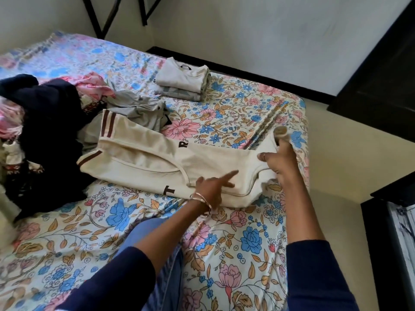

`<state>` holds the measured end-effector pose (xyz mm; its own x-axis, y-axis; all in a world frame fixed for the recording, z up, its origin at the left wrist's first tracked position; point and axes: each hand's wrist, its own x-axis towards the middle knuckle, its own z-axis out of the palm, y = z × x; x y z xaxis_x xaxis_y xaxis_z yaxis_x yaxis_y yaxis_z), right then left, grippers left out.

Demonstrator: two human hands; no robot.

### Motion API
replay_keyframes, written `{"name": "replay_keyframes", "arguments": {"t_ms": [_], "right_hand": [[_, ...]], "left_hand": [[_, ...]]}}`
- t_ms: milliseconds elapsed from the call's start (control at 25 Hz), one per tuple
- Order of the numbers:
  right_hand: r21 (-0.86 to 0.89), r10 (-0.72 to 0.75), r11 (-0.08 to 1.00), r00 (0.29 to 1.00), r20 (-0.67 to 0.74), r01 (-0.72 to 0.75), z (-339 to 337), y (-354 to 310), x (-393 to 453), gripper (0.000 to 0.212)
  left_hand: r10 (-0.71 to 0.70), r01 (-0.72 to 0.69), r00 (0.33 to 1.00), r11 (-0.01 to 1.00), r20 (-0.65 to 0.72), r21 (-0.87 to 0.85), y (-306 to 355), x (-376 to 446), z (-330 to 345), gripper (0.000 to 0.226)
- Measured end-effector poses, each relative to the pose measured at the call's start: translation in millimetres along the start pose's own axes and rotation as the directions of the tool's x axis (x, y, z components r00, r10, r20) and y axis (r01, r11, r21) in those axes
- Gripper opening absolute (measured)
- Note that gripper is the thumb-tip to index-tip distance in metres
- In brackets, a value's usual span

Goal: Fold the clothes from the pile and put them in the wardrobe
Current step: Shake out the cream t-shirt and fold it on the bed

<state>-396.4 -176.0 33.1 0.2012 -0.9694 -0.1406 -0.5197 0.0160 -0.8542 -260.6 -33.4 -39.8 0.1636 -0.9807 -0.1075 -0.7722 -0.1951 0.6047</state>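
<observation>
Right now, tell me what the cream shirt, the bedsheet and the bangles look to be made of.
Cream shirt: soft matte knit, probably cotton jersey; it creases gently and has ribbed, brown-striped cuffs.
Bedsheet: thin woven cloth with a printed floral pattern, likely cotton or a blend; fine wrinkles, no sheen.
Bangles: thin rings with a metallic glint, gold or copper toned; the exact metal can't be told.

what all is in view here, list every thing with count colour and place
cream shirt: 1, cream with brown-striped cuffs, spread mid-bed
folded stack: 1, pale grey, far side of bed
clothes pile: 1, navy, pink and grey, left of bed
bedsheet: 1, floral blue and pink, covers bed
dark furniture: 1, black, right, by the wall
left hand: 1, bangle on wrist, forefinger straight, resting on the shirt's near edge
right hand: 1, grips the shirt's right end
</observation>
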Motion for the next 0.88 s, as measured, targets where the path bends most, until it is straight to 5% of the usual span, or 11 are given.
{"name": "replay_keyframes", "arguments": {"t_ms": [40, 120, 200, 240, 320, 360, 480, 600, 720, 880], "right_hand": [[-0.096, -0.046, 0.994, 0.998, 0.037, 0.049, 17, -19, -6, 0.052], [-0.249, -0.123, 0.956, 0.981, 0.148, 0.157, 58, -49, -23, 0.051], [-0.234, -0.167, 0.936, 0.917, 0.363, 0.263, 98, -64, -42, 0.057], [-0.154, -0.142, 0.956, 0.855, 0.498, 0.249, 116, -64, -50, 0.062], [-0.076, -0.065, 0.987, 0.781, 0.621, 0.142, 139, -53, -62, 0.062], [-0.088, -0.068, 0.985, 0.812, 0.579, 0.146, 144, -43, -64, 0.054], [-0.141, -0.088, 0.984, 0.985, 0.151, 0.110, 143, -2, -57, 0.024], [-0.176, 0.083, 0.976, 0.969, -0.231, -0.126, 122, 30, -39, 0.017], [-0.210, 0.168, 0.958, 0.975, -0.148, -0.197, 118, 51, -27, 0.038], [-0.174, 0.091, 0.981, 0.996, -0.004, -0.091, 138, 47, -31, 0.052]], "left_hand": [[-0.098, 0.064, 0.990, 0.954, -0.106, -0.292, -2, 3, -19, 0.059], [-0.369, 0.144, 0.921, 0.617, -0.123, -0.773, -14, 8, -58, 0.025], [-0.556, 0.259, 0.824, 0.199, 0.109, -0.945, -40, 13, -87, 0.037], [-0.585, 0.323, 0.790, 0.139, 0.186, -0.936, -55, 10, -96, 0.047], [-0.639, 0.432, 0.740, 0.212, 0.211, -0.876, -83, 4, -95, 0.050], [-0.665, 0.426, 0.731, 0.266, 0.155, -0.865, -92, 1, -88, 0.048], [-0.619, 0.246, 0.784, 0.385, -0.052, -0.889, -93, -2, -72, 0.056], [-0.480, 0.045, 0.819, 0.597, -0.313, -0.801, -93, -3, -72, 0.052], [-0.507, 0.087, 0.768, 0.688, -0.391, -0.720, -112, -11, -78, 0.059], [-0.641, 0.317, 0.731, 0.622, -0.234, -0.716, -128, -22, -80, 0.045]]}}
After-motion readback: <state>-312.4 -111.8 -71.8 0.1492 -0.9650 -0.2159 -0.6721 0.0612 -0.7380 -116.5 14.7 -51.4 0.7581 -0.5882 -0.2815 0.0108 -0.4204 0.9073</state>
